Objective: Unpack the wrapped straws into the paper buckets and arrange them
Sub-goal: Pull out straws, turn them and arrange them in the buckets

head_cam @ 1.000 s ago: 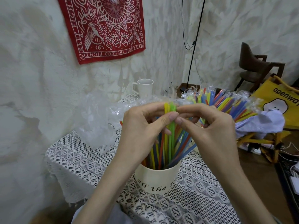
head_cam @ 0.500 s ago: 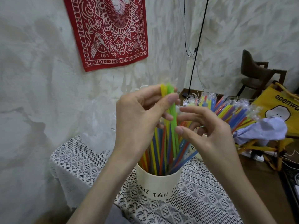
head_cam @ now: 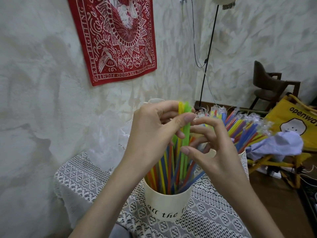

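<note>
Progress partway: near paper bucket (head_cam: 167, 202) full of bare straws, left hand (head_cam: 154, 134) pinching green straw (head_cam: 186, 134) above it, right hand (head_cam: 212, 152) loose beside; wrapped straws (head_cam: 243, 124) behind remain

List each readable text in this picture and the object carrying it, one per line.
"all the" on the paper bucket; the rest is cut off by its curve.
"KEEP FIGHTING" and, upside down, "THE GOOD FIGHT" on the red wall cloth.
"openwa", cut by the frame edge, on the yellow bag.
</note>
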